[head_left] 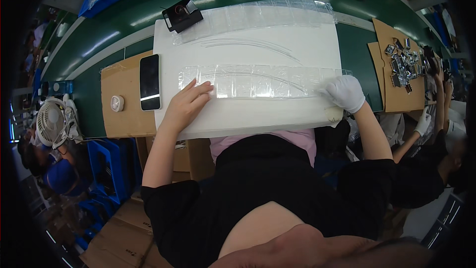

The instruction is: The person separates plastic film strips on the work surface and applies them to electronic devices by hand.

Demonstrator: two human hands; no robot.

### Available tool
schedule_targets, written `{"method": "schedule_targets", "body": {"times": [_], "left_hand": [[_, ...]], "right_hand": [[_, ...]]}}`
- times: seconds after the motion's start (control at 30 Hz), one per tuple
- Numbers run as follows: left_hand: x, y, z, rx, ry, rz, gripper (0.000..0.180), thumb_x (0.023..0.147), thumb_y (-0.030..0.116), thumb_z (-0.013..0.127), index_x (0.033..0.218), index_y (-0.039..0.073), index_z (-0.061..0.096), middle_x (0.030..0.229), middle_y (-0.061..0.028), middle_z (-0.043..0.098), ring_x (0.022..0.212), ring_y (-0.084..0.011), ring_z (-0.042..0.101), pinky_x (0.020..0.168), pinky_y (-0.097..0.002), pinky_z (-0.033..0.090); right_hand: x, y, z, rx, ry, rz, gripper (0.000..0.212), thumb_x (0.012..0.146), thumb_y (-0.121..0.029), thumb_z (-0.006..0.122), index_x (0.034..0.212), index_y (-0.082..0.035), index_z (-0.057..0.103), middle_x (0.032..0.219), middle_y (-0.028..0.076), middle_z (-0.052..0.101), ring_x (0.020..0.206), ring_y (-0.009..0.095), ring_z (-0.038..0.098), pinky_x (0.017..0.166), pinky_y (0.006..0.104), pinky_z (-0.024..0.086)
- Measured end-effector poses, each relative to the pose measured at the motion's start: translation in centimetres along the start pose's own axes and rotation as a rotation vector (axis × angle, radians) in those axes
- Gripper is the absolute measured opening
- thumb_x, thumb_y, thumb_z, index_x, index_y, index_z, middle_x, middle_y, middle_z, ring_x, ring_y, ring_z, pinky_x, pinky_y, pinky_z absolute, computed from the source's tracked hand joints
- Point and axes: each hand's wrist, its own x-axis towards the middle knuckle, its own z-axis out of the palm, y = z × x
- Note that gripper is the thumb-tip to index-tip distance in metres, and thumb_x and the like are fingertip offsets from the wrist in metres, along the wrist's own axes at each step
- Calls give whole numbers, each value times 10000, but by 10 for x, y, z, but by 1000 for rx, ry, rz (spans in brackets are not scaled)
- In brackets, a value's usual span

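Black shirt is filling 6 o'clock. L hand, fingers loosely open, is touching plastic strip at 9; R hand is covering 3, can't tell grip; uneven pull poss. risking creases.

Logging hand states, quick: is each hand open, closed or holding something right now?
Left hand: open, touching the clear plastic strip.
Right hand: gloved, curled at the strip's right end; whether it grips cannot be told.
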Motion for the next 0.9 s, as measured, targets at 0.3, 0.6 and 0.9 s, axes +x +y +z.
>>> {"method": "schedule_targets", "body": {"times": [0.3, 0.6, 0.9], "left_hand": [[35, 20, 14, -20, 44, -4, 145, 880, 125, 709, 990, 77, 628, 1250, -22, 669, 1277, -221, 598, 1169, -427, 433], [55, 8, 40, 15, -51, 273, 176, 906, 190, 700, 1026, 85, 626, 1283, -54, 648, 1306, -244, 571, 1184, -441, 398], [88, 55, 58, -100, -12, 90, 190, 916, 191, 666, 1074, 98, 616, 1294, -50, 649, 1329, -233, 552, 1200, -466, 358]], "right_hand": [[36, -47, -18, 159, -54, 117, 227, 887, -262, 690, 1052, -114, 638, 1006, 46, 656, 882, 246, 619, 814, 356, 485], [87, -106, 18, 292, 25, 143, 250, 861, -208, 652, 1096, -125, 643, 1101, 17, 655, 988, 225, 624, 881, 348, 484], [88, -118, 37, 249, 98, 297, 224, 840, -162, 648, 1063, -139, 669, 1038, 9, 660, 925, 215, 622, 853, 335, 495]]}}
